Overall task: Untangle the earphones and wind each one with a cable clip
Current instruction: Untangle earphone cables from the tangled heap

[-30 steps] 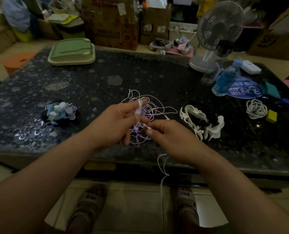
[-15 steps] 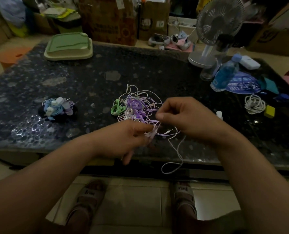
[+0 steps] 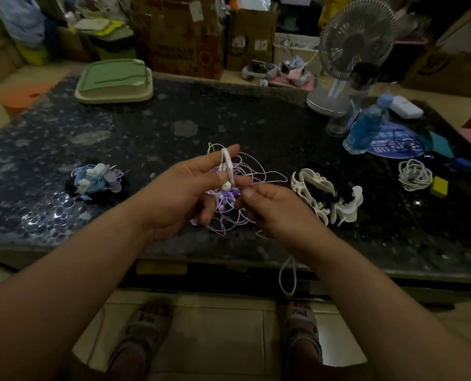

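The earphone tangle (image 3: 237, 204), white and purple cords knotted together, is held just above the near part of the table (image 3: 228, 119), between both hands. The left hand (image 3: 184, 193) is clamped on it: thumb and fingers pinch a white in-line piece (image 3: 228, 166), with 1 white earbud (image 3: 226, 185) at its lower end. The right hand (image 3: 278, 213) meets the tangle's right side, thumb and forefinger pinched on a thin cord. 1 white loop (image 3: 287, 279) hangs below the right wrist, past the table edge.

Left of the tangle, well apart, lies a wound bundle (image 3: 97, 178) of blue and purple earphones. Just right of the tangle lies a pile of white plastic pieces (image 3: 325, 196) with something dark among them; what they are cannot be told. Further right are a coiled white cable (image 3: 414, 174) and a yellow block (image 3: 439, 185). Beyond the tangle to the right stand a blue bottle (image 3: 366, 125) and a desk fan (image 3: 352, 42); beyond it to the left sits a green tray (image 3: 113, 81). Below the tangle, 2 sandalled feet rest on floor tiles.
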`<state>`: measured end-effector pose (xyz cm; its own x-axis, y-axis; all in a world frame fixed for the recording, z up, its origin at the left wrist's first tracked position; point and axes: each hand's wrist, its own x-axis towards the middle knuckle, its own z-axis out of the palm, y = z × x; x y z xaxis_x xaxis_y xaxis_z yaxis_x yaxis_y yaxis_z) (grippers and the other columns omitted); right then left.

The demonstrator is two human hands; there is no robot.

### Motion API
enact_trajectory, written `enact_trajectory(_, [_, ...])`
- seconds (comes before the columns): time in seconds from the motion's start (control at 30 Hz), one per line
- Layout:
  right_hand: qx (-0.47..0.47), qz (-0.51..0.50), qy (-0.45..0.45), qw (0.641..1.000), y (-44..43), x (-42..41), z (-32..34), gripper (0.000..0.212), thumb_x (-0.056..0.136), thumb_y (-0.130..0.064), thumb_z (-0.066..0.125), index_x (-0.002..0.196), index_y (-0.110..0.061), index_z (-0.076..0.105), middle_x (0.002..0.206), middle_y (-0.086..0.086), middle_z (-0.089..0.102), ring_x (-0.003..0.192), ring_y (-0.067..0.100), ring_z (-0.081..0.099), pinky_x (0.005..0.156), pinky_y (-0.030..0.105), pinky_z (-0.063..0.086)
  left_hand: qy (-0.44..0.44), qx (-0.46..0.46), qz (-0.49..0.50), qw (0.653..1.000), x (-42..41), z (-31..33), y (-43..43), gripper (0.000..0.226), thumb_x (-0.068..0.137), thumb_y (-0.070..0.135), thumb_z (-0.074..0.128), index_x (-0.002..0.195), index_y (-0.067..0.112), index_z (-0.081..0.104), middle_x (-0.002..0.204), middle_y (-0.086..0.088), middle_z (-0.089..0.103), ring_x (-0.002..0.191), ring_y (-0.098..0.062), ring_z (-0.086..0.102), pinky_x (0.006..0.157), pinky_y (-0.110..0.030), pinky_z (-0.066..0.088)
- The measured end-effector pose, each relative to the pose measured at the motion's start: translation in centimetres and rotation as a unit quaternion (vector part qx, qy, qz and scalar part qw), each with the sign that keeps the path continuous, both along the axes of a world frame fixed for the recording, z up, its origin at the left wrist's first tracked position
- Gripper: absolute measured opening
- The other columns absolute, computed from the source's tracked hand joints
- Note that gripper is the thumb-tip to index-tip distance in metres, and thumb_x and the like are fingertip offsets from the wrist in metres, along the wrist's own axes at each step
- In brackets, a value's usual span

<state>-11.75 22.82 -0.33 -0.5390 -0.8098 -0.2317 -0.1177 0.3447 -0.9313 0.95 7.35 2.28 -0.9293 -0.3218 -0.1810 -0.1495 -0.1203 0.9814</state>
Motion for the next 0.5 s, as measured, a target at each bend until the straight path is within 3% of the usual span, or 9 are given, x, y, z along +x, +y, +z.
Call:
enact_trajectory(0.1, [0.039, 0.036, 0.149, 0.987, 0.5, 0.6, 0.7, 0.023, 0.105, -0.036, 0.058, 0.092, -0.025, 0.073, 0.074, -0.014, 0.064, 0.059, 0.001, 0.05, 0.064, 0.03, 0.043, -0.021, -0.102, 0.014, 0.994, 0.3, -0.3, -0.4, 0.05, 0.109, 0.015, 0.049, 0.154, 0.037, 0.046, 0.117, 0.005, 0.078, 0.042, -0.015, 0.053, 0.043, -0.021, 0.041])
enact_trajectory(0.2, [0.056, 0.104, 0.195, 0.974, 0.6, 0.9, 1.2, 0.022, 0.106, -0.032, 0.058, 0.094, -0.02, 0.072, 0.125, -0.024, 0.068, 0.053, -0.002, 0.053, 0.057, 0.02, 0.041, -0.036, -0.192, -0.002, 0.981, 0.6, -0.5, 0.6, 0.05, 0.11, 0.016, 0.049, 0.152, 0.042, 0.045, 0.077, 0.018, 0.076, 0.042, -0.013, 0.056, 0.044, -0.019, 0.044])
enact_trajectory(0.23, [0.06, 0.128, 0.212, 0.967, 0.6, 1.0, 1.3, 0.022, 0.106, -0.03, 0.057, 0.097, -0.018, 0.073, 0.131, -0.021, 0.068, 0.053, -0.001, 0.054, 0.055, 0.021, 0.043, -0.039, -0.207, -0.007, 0.978, 0.7, -0.7, 0.8, 0.05, 0.11, 0.017, 0.049, 0.152, 0.042, 0.044, 0.068, 0.018, 0.073, 0.043, -0.013, 0.057, 0.045, -0.019, 0.045])
enact_trajectory(0.3, [0.065, 0.152, 0.257, 0.952, 0.4, 1.1, 1.1, 0.02, 0.106, -0.03, 0.057, 0.101, -0.02, 0.073, 0.103, -0.009, 0.075, 0.061, 0.004, 0.059, 0.065, 0.034, 0.053, -0.041, -0.225, -0.015, 0.973, 0.6, -1.3, 1.0, 0.051, 0.11, 0.019, 0.05, 0.154, 0.043, 0.044, 0.079, 0.008, 0.076, 0.046, -0.017, 0.06, 0.048, -0.023, 0.048])
enact_trajectory(0.37, [0.08, 0.162, 0.284, 0.942, 0.4, 0.9, 1.0, 0.019, 0.105, -0.03, 0.057, 0.103, -0.022, 0.074, 0.077, -0.007, 0.065, 0.064, 0.004, 0.057, 0.068, 0.038, 0.051, -0.051, -0.244, -0.027, 0.968, 0.6, -1.8, 1.1, 0.051, 0.11, 0.022, 0.05, 0.154, 0.046, 0.042, 0.093, -0.002, 0.077, 0.049, -0.021, 0.063, 0.05, -0.026, 0.051])
enact_trajectory(0.5, [0.082, 0.14, 0.302, 0.939, 0.9, -0.5, 1.7, 0.02, 0.101, -0.034, 0.065, 0.091, -0.02, 0.075, 0.069, -0.006, 0.063, 0.061, 0.005, 0.057, 0.06, 0.031, 0.045, -0.064, -0.259, -0.073, 0.961, 0.5, -2.5, 1.2, 0.046, 0.11, 0.028, 0.049, 0.151, 0.048, 0.046, 0.108, 0.008, 0.076, 0.05, -0.022, 0.065, 0.051, -0.028, 0.052])
